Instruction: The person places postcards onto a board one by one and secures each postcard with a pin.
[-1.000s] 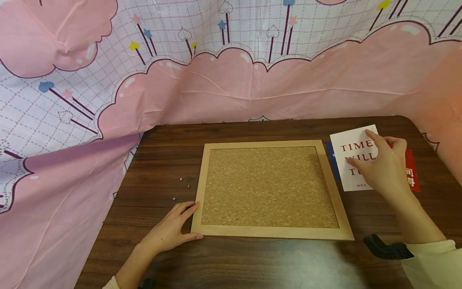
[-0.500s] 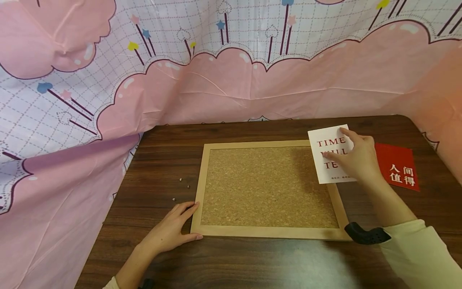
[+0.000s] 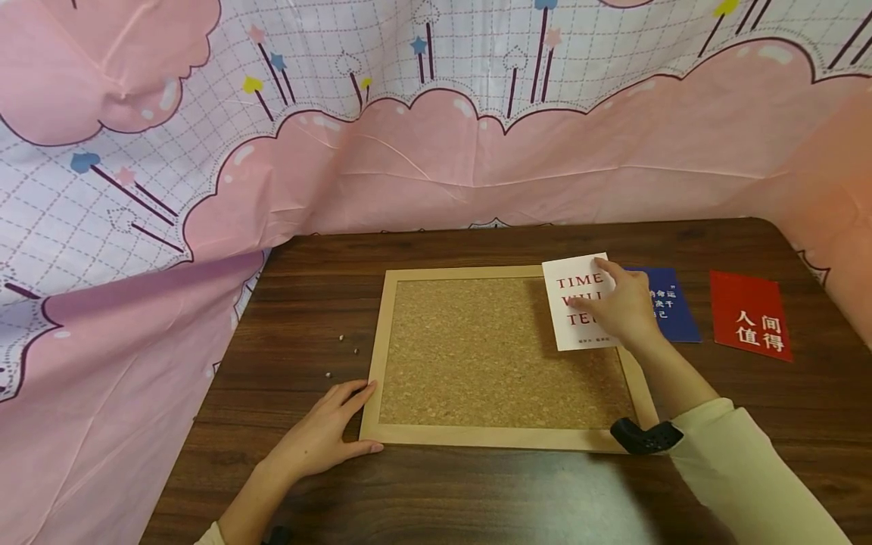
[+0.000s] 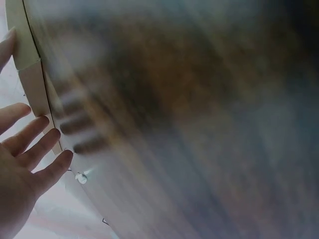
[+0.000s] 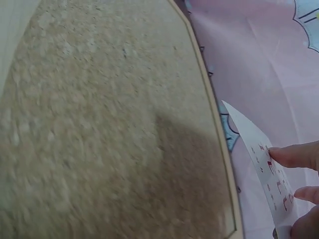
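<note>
A wood-framed cork board (image 3: 477, 356) lies on the dark table. My right hand (image 3: 623, 303) holds a white card (image 3: 575, 333) with red lettering over the board's upper right part, thumb and fingertips on its printed face. The card's shadow falls on the cork in the right wrist view, where the card (image 5: 254, 149) is seen at a slant. My left hand (image 3: 316, 435) rests at the board's lower left corner, fingertips and thumb touching the frame. In the left wrist view the fingers (image 4: 42, 147) are spread along the frame's edge.
Right of the board lie a blue card (image 3: 674, 322), partly behind the right hand, and a red card (image 3: 749, 303), both with white characters. Several tiny pins (image 3: 356, 351) lie left of the board. A pink-and-white patterned curtain (image 3: 409, 166) hangs behind the table (image 3: 477, 492).
My right hand has carried the white card leftward from above the blue and red cards to over the board, uncovering both of them. The left hand stays in place.
</note>
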The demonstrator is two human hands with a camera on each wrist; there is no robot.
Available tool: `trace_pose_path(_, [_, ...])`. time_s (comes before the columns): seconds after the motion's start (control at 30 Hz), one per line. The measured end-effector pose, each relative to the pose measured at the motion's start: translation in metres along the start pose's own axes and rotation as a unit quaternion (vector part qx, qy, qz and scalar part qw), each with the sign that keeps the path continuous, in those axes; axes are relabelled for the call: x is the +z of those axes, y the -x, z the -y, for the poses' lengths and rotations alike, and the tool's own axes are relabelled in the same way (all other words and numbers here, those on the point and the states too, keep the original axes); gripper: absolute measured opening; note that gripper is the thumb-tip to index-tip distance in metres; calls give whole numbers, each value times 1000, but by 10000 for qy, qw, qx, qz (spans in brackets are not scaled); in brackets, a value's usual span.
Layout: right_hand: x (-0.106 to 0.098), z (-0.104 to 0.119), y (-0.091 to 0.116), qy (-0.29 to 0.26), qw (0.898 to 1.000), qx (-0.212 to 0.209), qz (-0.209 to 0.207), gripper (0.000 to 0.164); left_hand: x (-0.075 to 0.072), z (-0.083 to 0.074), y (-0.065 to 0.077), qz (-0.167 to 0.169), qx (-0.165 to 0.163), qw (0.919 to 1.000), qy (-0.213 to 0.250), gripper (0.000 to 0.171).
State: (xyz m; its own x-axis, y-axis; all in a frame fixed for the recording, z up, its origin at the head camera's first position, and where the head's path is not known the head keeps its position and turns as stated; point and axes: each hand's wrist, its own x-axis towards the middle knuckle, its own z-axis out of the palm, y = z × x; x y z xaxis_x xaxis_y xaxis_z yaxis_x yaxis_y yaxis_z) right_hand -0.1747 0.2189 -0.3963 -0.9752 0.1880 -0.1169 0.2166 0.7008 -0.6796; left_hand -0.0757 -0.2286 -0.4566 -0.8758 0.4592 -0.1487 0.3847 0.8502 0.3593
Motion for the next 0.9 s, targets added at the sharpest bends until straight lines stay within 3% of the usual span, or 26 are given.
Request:
trace_pose_path(0.43, [28,-10,-9,-204,9995,172,139,83,1,0,1,-21,34,10000,-28,93])
trace_pose_path(0.9, [42,-20,-16,-46,9979,481,434,86,1,0,1,-58,68,9999,-129,94])
